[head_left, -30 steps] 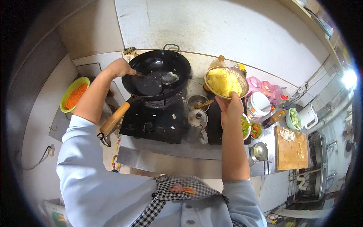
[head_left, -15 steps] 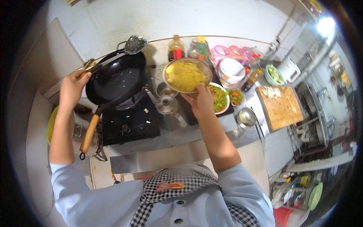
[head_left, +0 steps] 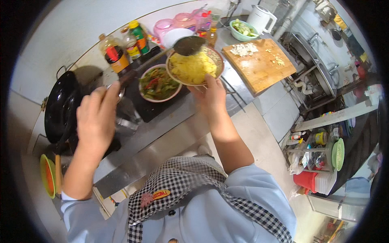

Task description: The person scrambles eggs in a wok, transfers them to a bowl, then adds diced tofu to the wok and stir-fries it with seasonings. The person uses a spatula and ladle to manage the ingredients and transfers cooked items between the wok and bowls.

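Note:
My left hand (head_left: 96, 117) is closed around the handle of a ladle (head_left: 189, 45), which stretches to the right. Its dark, round head hovers over the far rim of a patterned bowl (head_left: 220, 68). Yellow food like scrambled egg (head_left: 187, 69) fills that bowl. My right hand (head_left: 211, 95) grips the bowl's near side, thumb over the rim, holding it above the counter. Just left of the bowl, a pink-rimmed bowl (head_left: 142, 90) of green and red cut vegetables stands on the dark stove top. The black wok (head_left: 60, 107) rests at the far left.
Sauce bottles (head_left: 115, 56), pink containers (head_left: 164, 27) and a white tub (head_left: 177, 36) line the wall side. A wooden cutting board (head_left: 259, 67) carries chopped white pieces. Beyond it are a green bowl (head_left: 243, 31) and a white kettle (head_left: 261, 19). A sink (head_left: 312, 56) lies at the right.
The view has turned right. My left hand has brought the ladle from over the wok across to the bowl of yellow food. My right hand still holds that bowl, now nearer the cutting board.

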The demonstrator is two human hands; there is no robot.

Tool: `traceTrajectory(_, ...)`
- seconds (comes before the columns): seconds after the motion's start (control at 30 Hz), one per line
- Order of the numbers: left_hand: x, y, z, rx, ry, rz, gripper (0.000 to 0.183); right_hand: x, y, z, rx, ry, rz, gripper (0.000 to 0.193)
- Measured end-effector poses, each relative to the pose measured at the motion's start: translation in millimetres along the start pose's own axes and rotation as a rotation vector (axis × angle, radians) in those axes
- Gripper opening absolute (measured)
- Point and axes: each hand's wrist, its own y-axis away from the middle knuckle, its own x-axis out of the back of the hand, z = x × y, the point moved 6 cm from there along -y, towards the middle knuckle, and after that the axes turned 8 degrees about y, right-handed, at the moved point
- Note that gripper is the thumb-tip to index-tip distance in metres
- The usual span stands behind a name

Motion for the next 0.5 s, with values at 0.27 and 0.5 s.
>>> traceTrajectory(0.27, -168.3, -142.0, 154.5, -0.163, 0.433, 0.045, 0.041, 204.3, -109.7, -103.0, 0.208, 0.028, 0.291, 0.036)
traceTrajectory(0.5, -343.7, -249.8, 211.1, -0.121, 0.618, -0.139, 0.043, 352.4, -220.3, -116.6, 0.154, -0.107, 0.431, 0.026)
